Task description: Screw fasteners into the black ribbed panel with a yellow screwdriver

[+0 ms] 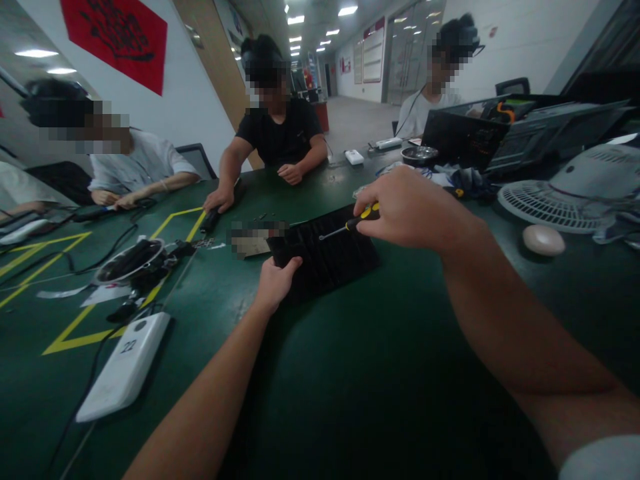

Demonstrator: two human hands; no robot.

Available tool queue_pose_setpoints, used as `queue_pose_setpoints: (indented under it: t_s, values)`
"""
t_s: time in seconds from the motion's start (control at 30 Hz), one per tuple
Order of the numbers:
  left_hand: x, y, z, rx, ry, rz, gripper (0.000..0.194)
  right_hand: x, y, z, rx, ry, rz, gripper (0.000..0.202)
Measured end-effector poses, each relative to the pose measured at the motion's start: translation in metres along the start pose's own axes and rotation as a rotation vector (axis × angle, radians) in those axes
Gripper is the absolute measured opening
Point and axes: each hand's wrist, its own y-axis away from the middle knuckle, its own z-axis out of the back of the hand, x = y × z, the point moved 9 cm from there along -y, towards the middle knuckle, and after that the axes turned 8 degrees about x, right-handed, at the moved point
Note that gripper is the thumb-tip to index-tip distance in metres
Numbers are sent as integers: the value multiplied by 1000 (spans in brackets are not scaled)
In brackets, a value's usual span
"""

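A flat black panel with ridges lies in front of me on the dark green table. My left hand grips its left edge, thumb on top and the other fingers largely hidden. In my right hand is a screwdriver with a black and yellow handle. Its thin metal shaft points left and its tip shows over the panel; whether it touches the surface I cannot tell. Just beyond the panel's left corner lies a brownish piece, partly blurred out.
A white power bank marked 22 lies at left, near a ring-shaped bundle of black parts and cables. At right are a white fan, a pale mouse and an open black case. Co-workers sit across the table.
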Motion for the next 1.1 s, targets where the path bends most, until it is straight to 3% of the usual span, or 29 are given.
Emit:
queue_pose_setpoints:
  t_s: [0.47,0.9,1.1]
  values:
    - [-2,0,-1,0,-10,-7,43,-5,-2,-8,26,-66,-108,25]
    - [-1,-3,3,-45,-4,100,40,-2,-6,-2,27,-140,-38,18]
    - [-9,2,2,-50,-32,107,34,2,-5,-2,0,-83,-15,33]
